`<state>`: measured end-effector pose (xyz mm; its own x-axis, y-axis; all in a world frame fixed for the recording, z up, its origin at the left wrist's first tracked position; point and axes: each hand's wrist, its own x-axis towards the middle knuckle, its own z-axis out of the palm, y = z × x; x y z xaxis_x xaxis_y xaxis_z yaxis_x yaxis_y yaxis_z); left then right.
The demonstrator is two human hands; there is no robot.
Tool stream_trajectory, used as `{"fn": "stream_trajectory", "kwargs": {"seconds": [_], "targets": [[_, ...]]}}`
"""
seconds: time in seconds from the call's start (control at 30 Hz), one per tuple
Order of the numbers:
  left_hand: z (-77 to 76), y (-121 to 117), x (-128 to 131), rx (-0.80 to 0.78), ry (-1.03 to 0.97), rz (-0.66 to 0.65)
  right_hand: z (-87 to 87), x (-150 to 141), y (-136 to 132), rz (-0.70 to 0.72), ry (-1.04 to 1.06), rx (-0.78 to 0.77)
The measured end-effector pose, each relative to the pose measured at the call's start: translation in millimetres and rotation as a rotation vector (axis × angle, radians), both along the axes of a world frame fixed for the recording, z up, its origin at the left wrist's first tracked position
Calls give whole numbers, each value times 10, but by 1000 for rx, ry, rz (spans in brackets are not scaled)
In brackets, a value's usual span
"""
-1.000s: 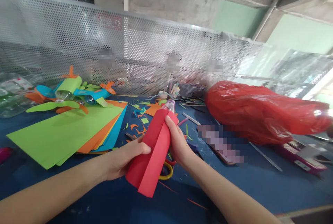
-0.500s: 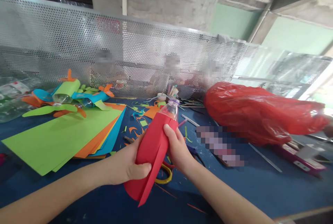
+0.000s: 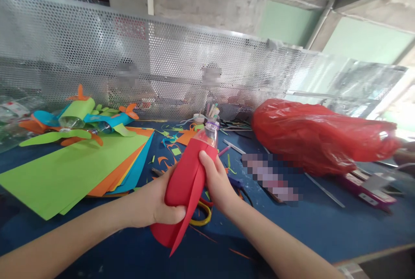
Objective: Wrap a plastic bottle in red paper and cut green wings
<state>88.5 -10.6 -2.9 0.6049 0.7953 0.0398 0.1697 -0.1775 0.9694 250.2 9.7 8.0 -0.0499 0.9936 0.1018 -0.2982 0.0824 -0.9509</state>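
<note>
A clear plastic bottle (image 3: pixel 210 134) leans away from me, its purple-ringed neck showing at the top. Around its body lies a sheet of red paper (image 3: pixel 185 173), with a loose edge standing out along the near side. My left hand (image 3: pixel 158 203) wraps the lower left of the papered bottle, thumb across the front. Higher up on the right, my right hand (image 3: pixel 218 182) grips it, thumb pressed near the paper's upper edge. Beneath the bottle, scissors with a yellow handle (image 3: pixel 204 222) lie partly hidden on the blue table (image 3: pixel 292 236).
Green paper sheets (image 3: pixel 65 179) over orange and blue ones lie left, with paper-covered bottle models (image 3: pixel 78 112) behind. Paper scraps (image 3: pixel 177 151) litter the middle. A red plastic bag (image 3: pixel 308 134) and purple box (image 3: pixel 366 190) are right. A perforated metal screen (image 3: pixel 181 54) stands behind.
The view has shifted slightly, so everything sits a little further left. Both hands keep their hold on the bottle, and the red paper's loose edge stands out slightly more.
</note>
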Motion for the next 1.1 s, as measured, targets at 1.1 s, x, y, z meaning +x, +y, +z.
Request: {"fn": "stream_trajectory", "kwargs": {"seconds": [1.1], "targets": [[-90,-50,67,-143,-159,-57,-31,-18,45,-56,-12,-127]]}}
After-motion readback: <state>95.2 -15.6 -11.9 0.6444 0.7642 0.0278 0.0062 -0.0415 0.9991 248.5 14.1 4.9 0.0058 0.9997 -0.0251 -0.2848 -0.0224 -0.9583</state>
